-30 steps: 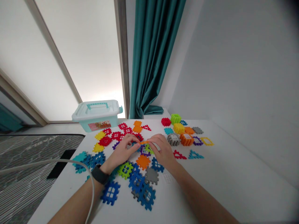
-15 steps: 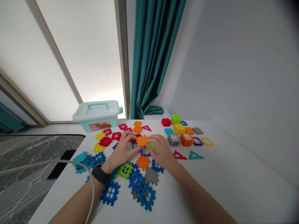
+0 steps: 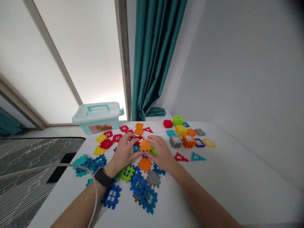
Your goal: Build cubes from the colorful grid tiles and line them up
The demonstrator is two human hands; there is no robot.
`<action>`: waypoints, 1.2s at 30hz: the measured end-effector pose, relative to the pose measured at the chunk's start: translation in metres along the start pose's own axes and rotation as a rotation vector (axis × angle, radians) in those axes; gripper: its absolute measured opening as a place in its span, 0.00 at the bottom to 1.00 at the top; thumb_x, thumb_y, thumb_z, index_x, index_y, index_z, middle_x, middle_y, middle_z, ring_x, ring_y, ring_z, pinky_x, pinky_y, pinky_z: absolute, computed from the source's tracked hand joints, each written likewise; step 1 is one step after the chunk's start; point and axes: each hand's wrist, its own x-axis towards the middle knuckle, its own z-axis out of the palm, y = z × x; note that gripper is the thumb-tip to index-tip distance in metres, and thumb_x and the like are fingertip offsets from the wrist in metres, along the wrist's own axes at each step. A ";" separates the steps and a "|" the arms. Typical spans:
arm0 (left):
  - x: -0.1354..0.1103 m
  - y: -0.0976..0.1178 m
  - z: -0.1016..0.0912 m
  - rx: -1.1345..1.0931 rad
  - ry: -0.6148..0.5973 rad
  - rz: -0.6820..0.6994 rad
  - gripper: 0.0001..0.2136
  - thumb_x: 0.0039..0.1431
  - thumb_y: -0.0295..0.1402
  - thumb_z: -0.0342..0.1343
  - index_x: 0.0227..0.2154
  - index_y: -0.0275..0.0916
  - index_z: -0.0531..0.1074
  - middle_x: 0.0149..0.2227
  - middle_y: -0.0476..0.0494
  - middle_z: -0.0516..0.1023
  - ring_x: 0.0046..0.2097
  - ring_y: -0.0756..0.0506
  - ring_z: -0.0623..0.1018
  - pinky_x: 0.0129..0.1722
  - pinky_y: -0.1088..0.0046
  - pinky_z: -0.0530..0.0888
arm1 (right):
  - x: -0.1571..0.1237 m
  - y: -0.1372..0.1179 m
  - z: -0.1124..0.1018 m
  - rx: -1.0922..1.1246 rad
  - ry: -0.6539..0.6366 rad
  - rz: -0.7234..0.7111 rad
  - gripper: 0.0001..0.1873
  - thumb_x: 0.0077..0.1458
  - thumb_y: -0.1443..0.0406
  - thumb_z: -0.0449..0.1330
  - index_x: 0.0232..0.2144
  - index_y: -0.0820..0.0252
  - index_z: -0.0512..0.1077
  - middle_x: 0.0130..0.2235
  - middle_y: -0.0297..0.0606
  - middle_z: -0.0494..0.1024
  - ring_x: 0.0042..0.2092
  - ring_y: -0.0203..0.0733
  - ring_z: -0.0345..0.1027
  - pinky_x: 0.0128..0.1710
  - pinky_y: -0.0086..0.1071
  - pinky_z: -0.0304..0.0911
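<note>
Left-hand fingers (image 3: 129,143) curled and closed against the left edge of an orange waffle block (image 3: 145,145), pinching it from that side. Right-hand fingers (image 3: 157,142) bent over the block's other edge and over a lime-green piece (image 3: 154,151) just beside it, both held between the fingertips, the exact contact partly hidden. Nearer the body, just below the hands, a second orange block (image 3: 144,164), a lime-green lattice block (image 3: 126,173), a grey block (image 3: 153,178) and overlapping blue lattice blocks (image 3: 140,186). To the left, red and yellow pieces (image 3: 106,144) and teal and blue ones (image 3: 83,163), lying flat on a white tabletop (image 3: 213,186). To the right, grey and orange cube-shaped assemblies (image 3: 188,141) and red and teal triangle frames (image 3: 181,157). At the far edge, a pale aqua lidded plastic storage box (image 3: 98,117) with a handle, near a teal curtain (image 3: 152,63). Around the left wrist, a black watch (image 3: 102,177).
</note>
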 end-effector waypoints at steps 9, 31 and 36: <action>0.001 0.004 -0.004 0.009 -0.040 0.040 0.19 0.60 0.40 0.63 0.52 0.40 0.71 0.51 0.36 0.71 0.53 0.37 0.73 0.53 0.55 0.73 | 0.000 -0.002 0.000 -0.012 0.011 -0.015 0.23 0.59 0.65 0.62 0.56 0.55 0.65 0.55 0.47 0.73 0.57 0.52 0.67 0.58 0.51 0.66; 0.013 0.019 0.010 -0.018 0.001 0.032 0.19 0.62 0.42 0.61 0.51 0.39 0.70 0.51 0.35 0.71 0.52 0.37 0.73 0.51 0.56 0.75 | -0.002 -0.006 -0.028 -0.217 0.048 -0.052 0.19 0.58 0.66 0.61 0.53 0.56 0.69 0.55 0.47 0.75 0.57 0.53 0.67 0.57 0.51 0.65; 0.027 0.034 0.025 0.012 0.000 0.048 0.19 0.62 0.42 0.61 0.52 0.40 0.70 0.52 0.35 0.70 0.53 0.36 0.73 0.51 0.54 0.74 | -0.015 0.004 -0.044 -0.235 0.068 0.001 0.14 0.61 0.65 0.60 0.50 0.53 0.71 0.56 0.46 0.74 0.56 0.52 0.69 0.56 0.51 0.66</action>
